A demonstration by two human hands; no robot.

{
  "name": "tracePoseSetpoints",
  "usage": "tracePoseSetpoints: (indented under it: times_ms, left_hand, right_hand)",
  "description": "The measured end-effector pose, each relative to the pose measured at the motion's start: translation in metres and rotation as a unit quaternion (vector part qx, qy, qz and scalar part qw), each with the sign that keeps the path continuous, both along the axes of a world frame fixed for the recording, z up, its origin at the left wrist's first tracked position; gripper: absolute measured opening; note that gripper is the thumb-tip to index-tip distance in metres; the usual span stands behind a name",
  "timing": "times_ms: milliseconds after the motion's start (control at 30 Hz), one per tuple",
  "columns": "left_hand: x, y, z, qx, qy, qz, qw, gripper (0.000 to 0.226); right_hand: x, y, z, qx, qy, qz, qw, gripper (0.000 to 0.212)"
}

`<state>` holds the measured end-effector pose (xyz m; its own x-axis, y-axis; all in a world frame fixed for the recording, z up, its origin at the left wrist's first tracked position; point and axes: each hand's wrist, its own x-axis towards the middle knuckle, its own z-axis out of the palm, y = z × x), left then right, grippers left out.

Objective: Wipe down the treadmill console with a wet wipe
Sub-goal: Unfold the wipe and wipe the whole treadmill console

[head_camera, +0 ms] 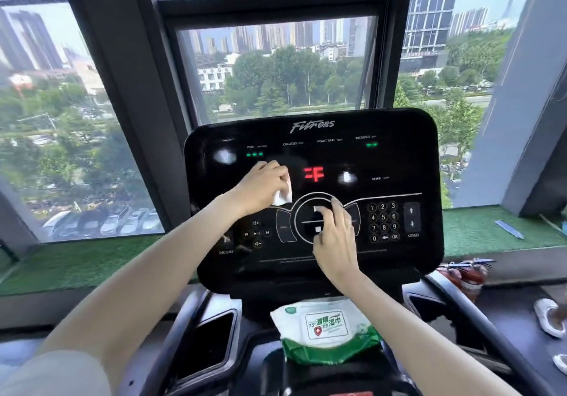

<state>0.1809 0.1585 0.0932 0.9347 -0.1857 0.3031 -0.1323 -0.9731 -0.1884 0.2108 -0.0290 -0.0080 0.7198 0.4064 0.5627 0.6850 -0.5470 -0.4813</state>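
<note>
The black treadmill console (395, 162) stands ahead of me with a red display lit at its middle. My left hand (262, 185) grips a white wet wipe (283, 194) and holds it against the console's left half, below the green time lights. My right hand (334, 236) rests on the round central control ring, its fingers spread and lightly bent over the buttons. It holds nothing. A green and white wipe pack (325, 331) lies on the shelf below the console.
Dark cup holders (211, 343) flank the wipe pack. Green turf sills (478, 230) run along the windows on both sides. A blue strip (509, 229) lies on the right sill, and red extinguishers (466, 276) stand at the right, with white shoes (549, 319) beyond.
</note>
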Motion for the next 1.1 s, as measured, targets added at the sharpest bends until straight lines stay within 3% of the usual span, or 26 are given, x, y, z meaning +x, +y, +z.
tracePoseSetpoints:
  times_ms: [200,400,467,567,600,667,733,800,867,933,1000,1033,1100]
  left_hand:
    - [-0.046,0.049,-0.022,-0.118,-0.075,0.072,0.988,0.043]
    - [-0.076,0.042,-0.066,-0.250,-0.195,0.179,0.931,0.054]
    - [-0.086,0.033,-0.086,-0.233,-0.138,0.183,0.945,0.052]
    - [-0.106,0.020,-0.106,-0.115,0.081,0.146,0.979,0.043]
    - [-0.114,0.017,-0.101,-0.127,0.098,0.135,0.978,0.044]
    - [-0.119,0.021,-0.081,-0.251,-0.009,0.138,0.958,0.046]
    - [-0.113,0.035,-0.056,-0.354,-0.175,0.195,0.898,0.039]
    - [-0.103,0.046,-0.049,-0.374,-0.265,0.290,0.840,0.034]
    - [-0.097,0.038,-0.065,-0.361,-0.275,0.359,0.816,0.030]
    - [-0.097,0.016,-0.100,-0.320,-0.210,0.331,0.863,0.030]
    - [-0.103,-0.005,-0.136,-0.287,-0.075,0.234,0.926,0.035]
    - [-0.108,-0.011,-0.147,-0.293,-0.044,0.200,0.934,0.036]
    - [-0.115,-0.013,-0.148,-0.343,-0.119,0.212,0.907,0.032]
  right_hand:
    - [-0.023,0.023,-0.008,-0.009,0.001,0.020,1.000,0.056]
    - [-0.042,0.034,-0.014,-0.021,0.010,0.032,0.999,0.058]
    - [-0.047,0.033,-0.015,-0.027,0.010,0.038,0.999,0.058]
    - [-0.054,0.026,-0.022,-0.032,0.020,0.045,0.998,0.057]
    - [-0.055,0.022,-0.025,-0.033,0.017,0.045,0.998,0.057]
    - [-0.055,0.016,-0.032,-0.032,0.012,0.045,0.998,0.056]
    - [-0.055,0.013,-0.038,-0.035,0.012,0.050,0.998,0.055]
    - [-0.056,0.012,-0.041,-0.038,0.009,0.062,0.997,0.053]
    - [-0.054,0.011,-0.042,-0.033,0.006,0.071,0.997,0.051]
    - [-0.053,0.009,-0.045,-0.033,0.008,0.079,0.996,0.051]
    - [-0.051,0.007,-0.048,-0.036,0.012,0.085,0.996,0.051]
    - [-0.049,0.007,-0.050,-0.038,0.013,0.086,0.995,0.050]
    - [-0.048,0.006,-0.053,-0.035,0.020,0.086,0.995,0.050]
